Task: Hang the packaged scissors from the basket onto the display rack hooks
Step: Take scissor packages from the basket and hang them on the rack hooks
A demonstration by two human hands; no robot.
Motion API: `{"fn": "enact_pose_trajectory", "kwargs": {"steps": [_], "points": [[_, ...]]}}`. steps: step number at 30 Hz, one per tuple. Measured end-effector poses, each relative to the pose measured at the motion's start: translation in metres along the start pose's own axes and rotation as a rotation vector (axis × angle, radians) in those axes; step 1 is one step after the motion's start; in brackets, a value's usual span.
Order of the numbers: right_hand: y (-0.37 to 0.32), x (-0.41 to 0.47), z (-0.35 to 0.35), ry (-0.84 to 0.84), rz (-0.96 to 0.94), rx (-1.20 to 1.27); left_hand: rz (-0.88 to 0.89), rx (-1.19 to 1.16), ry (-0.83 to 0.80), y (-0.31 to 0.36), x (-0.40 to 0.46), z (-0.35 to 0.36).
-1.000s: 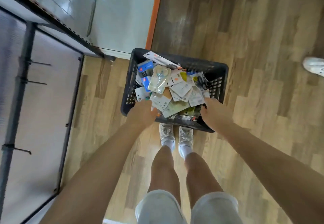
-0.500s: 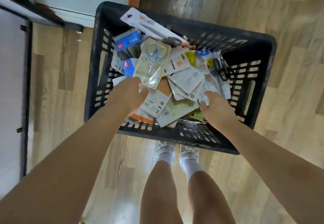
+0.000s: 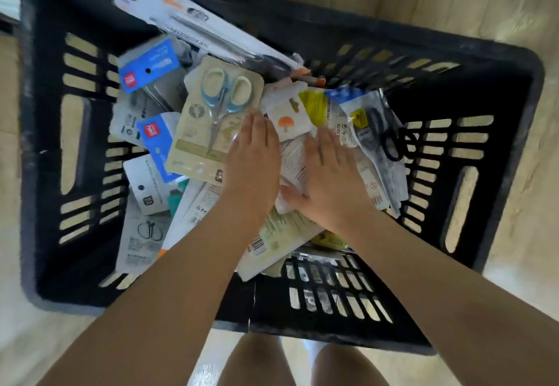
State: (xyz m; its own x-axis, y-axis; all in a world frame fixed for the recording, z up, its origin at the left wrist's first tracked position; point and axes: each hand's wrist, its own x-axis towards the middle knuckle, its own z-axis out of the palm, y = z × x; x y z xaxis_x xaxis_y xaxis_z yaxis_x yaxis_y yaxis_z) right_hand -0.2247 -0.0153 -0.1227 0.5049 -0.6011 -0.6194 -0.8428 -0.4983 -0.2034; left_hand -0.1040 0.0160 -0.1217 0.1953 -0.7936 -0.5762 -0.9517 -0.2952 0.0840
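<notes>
Stage: start, nothing hung | basket (image 3: 499, 89) full of packs | left hand (image 3: 252, 155), right hand (image 3: 329, 171) flat on pile, gripping nothing

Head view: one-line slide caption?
Both hands, left and right, rest flat on packaged scissors piled in a black basket.

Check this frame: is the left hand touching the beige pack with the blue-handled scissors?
Touching. The head view shows the left hand with straight fingers lying on the lower right corner of the beige scissors pack, no gap visible.
</notes>
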Motion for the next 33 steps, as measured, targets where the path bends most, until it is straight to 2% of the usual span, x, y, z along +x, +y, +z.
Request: {"fn": "enact_pose_trajectory", "kwargs": {"steps": [6, 9, 11, 14, 16, 20, 21, 23, 26, 27, 30, 33], "points": [[-0.008, 0.016, 0.010, 0.031, 0.073, 0.025, -0.009, 0.234, -0.054, -0.002, 0.004, 0.006], [-0.007, 0.014, 0.004, 0.046, 0.062, 0.036, 0.164, 0.411, 0.000, -0.015, 0.006, 0.013], [-0.007, 0.009, -0.004, 0.055, 0.055, 0.007, 0.216, 0.546, 0.042, -0.023, 0.006, 0.004], [0.000, -0.006, -0.005, 0.001, 0.052, -0.040, 0.288, 0.570, 0.051, -0.021, -0.007, 0.003], [0.004, -0.026, -0.002, -0.061, 0.074, -0.029, 0.307, 0.474, -0.010, -0.018, -0.025, 0.001], [0.012, -0.064, 0.000, -0.166, 0.146, 0.009, 0.356, 0.254, 0.041, -0.018, -0.059, -0.007], [0.013, -0.069, -0.002, -0.176, 0.160, 0.023, 0.327, 0.213, -0.021, -0.017, -0.062, -0.013], [0.013, -0.077, -0.008, -0.195, 0.166, 0.035, 0.288, 0.105, -0.038, -0.015, -0.071, -0.017], [0.013, -0.085, -0.014, -0.258, 0.134, 0.081, 0.243, -0.073, 0.058, -0.021, -0.083, -0.028], [0.014, -0.088, -0.016, -0.289, 0.125, 0.122, 0.234, -0.195, 0.082, -0.024, -0.087, -0.031], [0.013, -0.099, -0.024, -0.367, 0.121, 0.381, 0.059, -0.449, 0.199, -0.032, -0.092, -0.048], [0.007, -0.111, -0.034, -0.463, 0.305, 0.816, -0.043, -0.558, 0.294, -0.039, -0.096, -0.066]]}}
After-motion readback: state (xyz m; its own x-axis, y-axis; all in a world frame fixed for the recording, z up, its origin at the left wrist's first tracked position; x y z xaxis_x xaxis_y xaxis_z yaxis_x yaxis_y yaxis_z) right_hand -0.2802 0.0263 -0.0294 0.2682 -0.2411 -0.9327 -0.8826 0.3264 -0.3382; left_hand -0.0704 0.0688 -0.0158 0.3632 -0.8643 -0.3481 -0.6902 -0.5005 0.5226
